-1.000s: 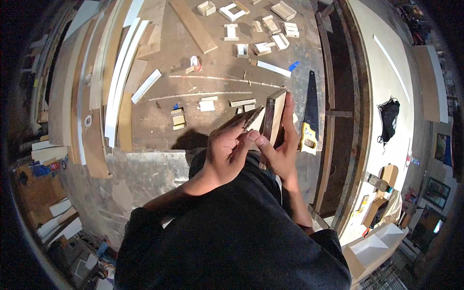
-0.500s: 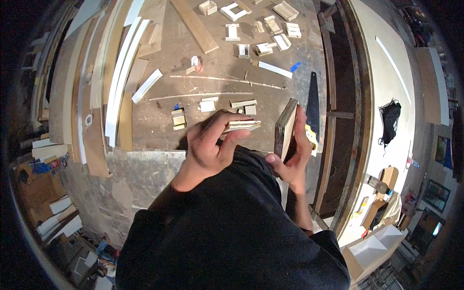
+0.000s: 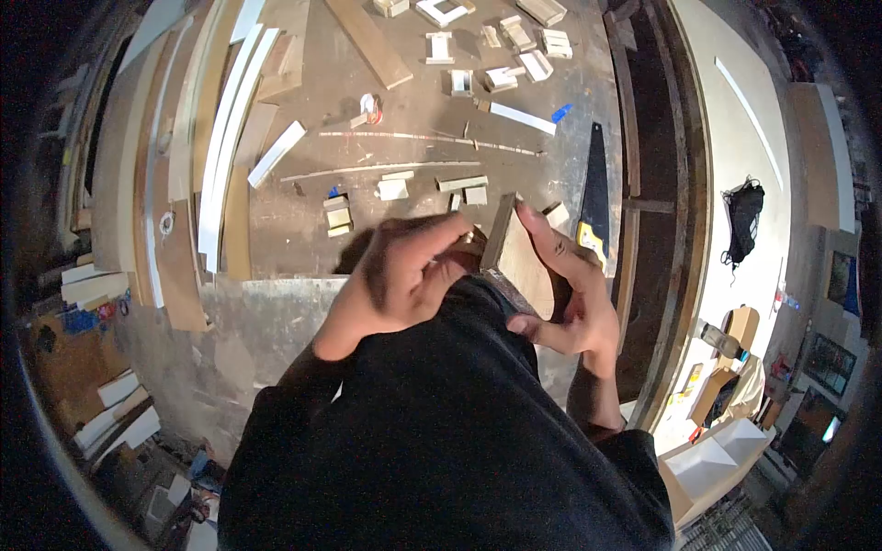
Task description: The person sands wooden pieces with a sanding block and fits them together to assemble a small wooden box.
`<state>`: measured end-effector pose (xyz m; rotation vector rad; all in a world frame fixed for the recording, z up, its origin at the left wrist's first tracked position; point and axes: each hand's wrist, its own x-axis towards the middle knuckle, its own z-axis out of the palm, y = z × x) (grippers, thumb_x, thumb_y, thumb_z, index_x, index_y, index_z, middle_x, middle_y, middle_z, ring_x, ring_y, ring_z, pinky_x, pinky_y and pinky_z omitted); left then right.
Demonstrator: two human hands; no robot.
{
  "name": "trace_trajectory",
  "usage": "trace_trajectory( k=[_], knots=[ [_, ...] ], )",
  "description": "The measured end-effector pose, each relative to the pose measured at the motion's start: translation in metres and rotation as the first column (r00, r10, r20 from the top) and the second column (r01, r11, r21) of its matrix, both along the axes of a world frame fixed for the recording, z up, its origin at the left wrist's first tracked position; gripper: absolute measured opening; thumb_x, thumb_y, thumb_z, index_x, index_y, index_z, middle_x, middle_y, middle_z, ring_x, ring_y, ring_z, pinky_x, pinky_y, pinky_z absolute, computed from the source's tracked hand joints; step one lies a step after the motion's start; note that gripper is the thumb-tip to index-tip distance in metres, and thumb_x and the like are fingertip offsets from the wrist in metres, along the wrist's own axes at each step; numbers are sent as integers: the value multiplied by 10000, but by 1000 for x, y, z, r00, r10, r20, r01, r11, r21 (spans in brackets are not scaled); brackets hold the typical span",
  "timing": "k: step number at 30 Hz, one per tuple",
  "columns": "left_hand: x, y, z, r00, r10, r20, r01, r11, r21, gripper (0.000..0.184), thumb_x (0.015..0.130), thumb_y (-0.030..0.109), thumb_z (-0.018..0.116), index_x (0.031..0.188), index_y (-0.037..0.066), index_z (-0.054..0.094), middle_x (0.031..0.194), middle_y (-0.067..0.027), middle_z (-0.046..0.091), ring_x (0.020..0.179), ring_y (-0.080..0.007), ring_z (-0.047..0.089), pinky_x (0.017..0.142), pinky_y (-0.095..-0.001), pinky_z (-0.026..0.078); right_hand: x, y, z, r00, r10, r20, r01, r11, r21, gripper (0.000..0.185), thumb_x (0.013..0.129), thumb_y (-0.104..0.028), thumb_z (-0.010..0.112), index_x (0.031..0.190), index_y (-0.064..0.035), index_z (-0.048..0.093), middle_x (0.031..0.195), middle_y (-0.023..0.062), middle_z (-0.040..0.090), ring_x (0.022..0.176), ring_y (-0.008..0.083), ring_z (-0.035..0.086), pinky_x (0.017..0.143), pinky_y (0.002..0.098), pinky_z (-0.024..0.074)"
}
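Observation:
My right hand (image 3: 579,303) holds a flat wooden block (image 3: 516,262) by its edges, thumb at the lower end and a fingertip at the top. To its left, my left hand (image 3: 400,280) pinches a small wooden piece (image 3: 472,241), mostly hidden by the fingers and close to the block's left side. Whether the two pieces touch, I cannot tell. Beyond my hands, small wood pieces (image 3: 393,188) lie on the brown worktable (image 3: 413,110). A handsaw (image 3: 594,197) with a yellow handle lies just past my right hand.
Long boards and white strips (image 3: 225,147) lie along the left. Several small wooden assemblies (image 3: 536,65) sit at the far side. A dark gap (image 3: 650,257) separates the worktable from a pale board (image 3: 735,119) bearing a black mesh item (image 3: 742,220) and a bottle (image 3: 721,341).
The block in my right hand has tilted and now shows its broad face. My left hand has turned, hiding most of its small piece, and has come nearer the block.

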<state>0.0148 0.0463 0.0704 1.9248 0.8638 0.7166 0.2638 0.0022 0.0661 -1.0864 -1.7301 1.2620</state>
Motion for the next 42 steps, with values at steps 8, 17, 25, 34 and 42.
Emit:
trace_trajectory(
  k=[8, 17, 25, 34, 42],
  knots=[
    [-12, 4, 8, 989, 124, 85, -129, 990, 49, 173, 879, 57, 668, 1001, -44, 599, 789, -158, 655, 655, -242, 697, 621, -326, 526, 29, -13, -27, 999, -35, -8, 33, 990, -137, 952, 616, -166, 860, 1446, 40, 442, 1457, 249, 490, 1374, 338, 461, 1154, 398, 300],
    [-4, 2, 15, 984, 102, 147, -102, 995, -4, 206, 909, 84, 655, 1053, -46, 586, 809, -156, 662, 659, -220, 661, 618, -298, 505, -2, 0, -16, 970, 34, -240, -30, 999, 20, 930, 621, -199, 850, 1435, 32, 465, 1502, 215, 455, 1384, 318, 449, 1167, 402, 262],
    [7, 0, 25, 994, 24, 104, -20, 999, -35, 189, 913, 81, 647, 1035, -40, 568, 831, -221, 641, 802, -326, 720, 628, -359, 524, 6, -4, -12, 978, 11, -208, -25, 998, -64, 950, 611, -199, 841, 1442, 47, 452, 1511, 213, 443, 1383, 293, 450, 1164, 374, 251],
    [24, 1, 25, 976, 46, 211, -38, 998, -44, 190, 922, 120, 649, 948, -34, 541, 758, -220, 597, 713, -392, 648, 619, -393, 479, -2, -14, 1, 975, -162, -153, 119, 958, -260, 1043, 647, -326, 805, 1492, 74, 342, 1499, 212, 450, 1390, 271, 424, 1163, 343, 232],
    [17, 6, 10, 953, 137, 269, -134, 991, -29, 203, 977, 131, 609, 1020, -61, 558, 777, -197, 608, 639, -155, 637, 549, -313, 455, 16, -14, -6, 978, -52, 202, 85, 984, -159, 940, 671, -178, 793, 1487, 44, 383, 1444, 221, 505, 1352, 259, 451, 1139, 347, 274]
  ],
)
